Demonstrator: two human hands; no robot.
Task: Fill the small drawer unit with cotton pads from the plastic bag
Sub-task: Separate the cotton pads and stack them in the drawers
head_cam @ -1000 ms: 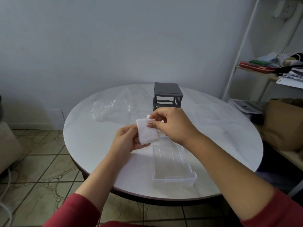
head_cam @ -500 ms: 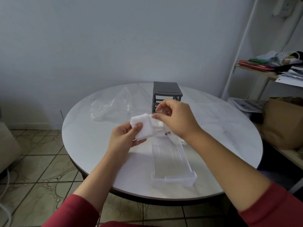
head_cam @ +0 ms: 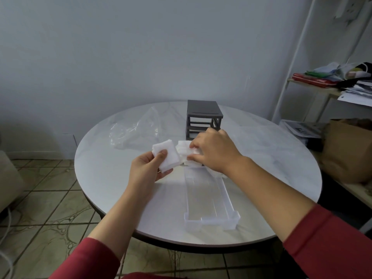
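The left hand point(head_cam: 149, 170) is holding a stack of cotton pads point(head_cam: 167, 156) above the desk point(head_cam: 112, 178). Its grip is closed around them, and the thumb is lying across the top pad. The right hand point(head_cam: 213, 150) is pinching a second bunch of pads point(head_cam: 186, 152) just beside the first, with the fingertips curling onto the white edges. The two bunches are touching or very nearly so; the view is too soft there to say which.

Both bunches are hanging over the far end of a clear drawer point(head_cam: 209, 200). The drawer is lying flat on the desk, fully out of its frame, with its front wall toward the person. Behind the hands the dark grey drawer unit point(head_cam: 203, 117) is standing upright near the middle of the desk, its open slots facing the person. The plastic bag point(head_cam: 136, 129) is lying crumpled to the left of the unit, apart from the drawer.

Red sleeves are covering both forearms near the bottom edge. At the right a white shelf point(head_cam: 322, 91) is carrying papers and folded cloth, and a brown paper bag point(head_cam: 346, 150) is sitting beside the desk.
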